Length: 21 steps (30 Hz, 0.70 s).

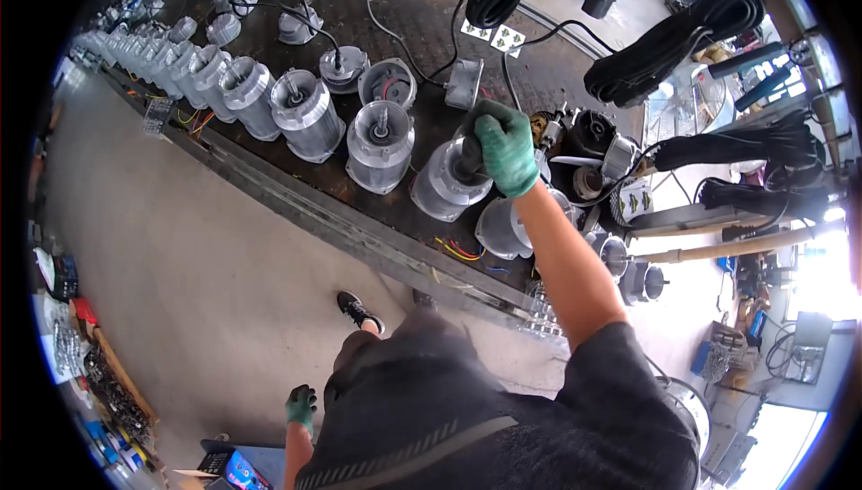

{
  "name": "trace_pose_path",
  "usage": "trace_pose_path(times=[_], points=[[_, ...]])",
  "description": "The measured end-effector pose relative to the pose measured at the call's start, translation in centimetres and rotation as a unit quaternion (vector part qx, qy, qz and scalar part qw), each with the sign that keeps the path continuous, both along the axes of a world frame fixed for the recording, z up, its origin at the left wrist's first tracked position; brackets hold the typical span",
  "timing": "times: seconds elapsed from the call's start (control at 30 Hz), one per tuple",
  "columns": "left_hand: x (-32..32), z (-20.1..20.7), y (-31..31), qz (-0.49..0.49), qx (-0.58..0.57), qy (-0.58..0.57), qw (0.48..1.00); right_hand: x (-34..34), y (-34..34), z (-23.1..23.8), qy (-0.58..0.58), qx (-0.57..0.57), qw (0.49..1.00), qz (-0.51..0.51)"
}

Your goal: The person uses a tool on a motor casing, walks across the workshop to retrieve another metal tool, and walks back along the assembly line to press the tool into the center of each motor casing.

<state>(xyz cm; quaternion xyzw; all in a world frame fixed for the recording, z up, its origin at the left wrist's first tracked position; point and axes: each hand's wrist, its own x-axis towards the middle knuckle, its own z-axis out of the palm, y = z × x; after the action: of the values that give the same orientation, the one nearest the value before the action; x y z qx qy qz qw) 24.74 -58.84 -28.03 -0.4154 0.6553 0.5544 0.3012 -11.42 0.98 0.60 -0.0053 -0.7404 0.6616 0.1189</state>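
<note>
My right hand (505, 147), in a green glove, is closed round a dark cylindrical tool (468, 159). The tool's lower end meets the open top of a grey metal motor housing (446, 186); the fist hides much of it, so its exact kind cannot be made out. To the left stands another motor housing (380, 150) with a shaft upright in its middle. A further housing (505, 228) is partly behind my right forearm. My left hand (302, 405), also gloved in green, hangs low beside my body, fingers loosely bent and apart, with nothing visible in it.
A row of similar housings (247, 95) runs left along the dark workbench (260, 153). Metal end covers (344, 68) with cables lie behind them. Coiled black cables (691, 36) hang over the bench. Loose motor parts (593, 135) crowd the right side. A box (242, 467) sits low near my left hand.
</note>
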Motion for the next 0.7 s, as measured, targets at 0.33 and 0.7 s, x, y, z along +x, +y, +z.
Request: trace_pose_path(times=[0.33,0.7], points=[[0.8,-0.8,-1.5,-0.072,-0.010,0.059,0.996,-2.3,-4.0,11.3,0.035,-0.150,0.988,-0.011],[0.5,-1.1,-4.1,0.019,0.017,0.011,1.000,-9.9,-11.7,8.0,0.036,-0.078,0.996,-0.008]])
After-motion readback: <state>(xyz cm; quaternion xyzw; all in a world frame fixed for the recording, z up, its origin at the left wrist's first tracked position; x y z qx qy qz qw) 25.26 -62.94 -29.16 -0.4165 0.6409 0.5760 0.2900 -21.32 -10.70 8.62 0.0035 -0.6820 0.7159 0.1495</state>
